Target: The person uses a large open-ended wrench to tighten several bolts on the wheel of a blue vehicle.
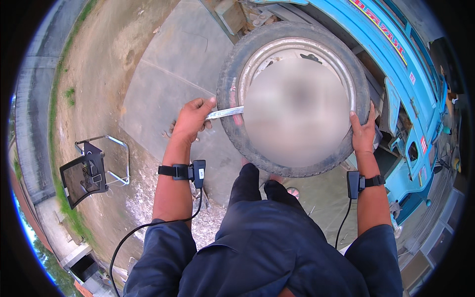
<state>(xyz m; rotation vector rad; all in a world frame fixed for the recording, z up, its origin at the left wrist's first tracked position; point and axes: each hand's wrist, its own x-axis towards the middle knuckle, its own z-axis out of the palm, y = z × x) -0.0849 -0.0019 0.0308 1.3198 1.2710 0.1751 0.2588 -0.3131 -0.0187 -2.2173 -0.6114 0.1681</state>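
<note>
Toward two o'clock, wheel point(297, 106): set between the left hand point(194, 118) and the right hand point(363, 132), above the person's knees.
Left hand: at the wheel's nine o'clock, just outside the tyre point(292, 29), fingers closed around the near end of a metal bar point(225, 113).
Right hand: at the wheel's four o'clock, clamped on the tyre's edge, thumb over the sidewall, fingers along the outer side.
Gap between hands: well apart, the wheel's full width separating them.
Metal bar: flat, narrow, silvery; it crosses the sidewall toward the hub, its far end lost in a blur.
Tyre: dark, dusty rubber, round, with a reddish smear near nine o'clock.
Rim point(350, 89): pale, scuffed metal in stepped rings; the wheel's middle is too blurred to read.
Slab at eleven o'clock point(166, 74): smooth, grey, with a straight seam.
Chair toward nine o'clock point(83, 173): bent shiny tubing, black mesh panel.
Vehicle at two o'clock point(396, 64): glossy blue painted metal, long body beside the wheel.
</note>
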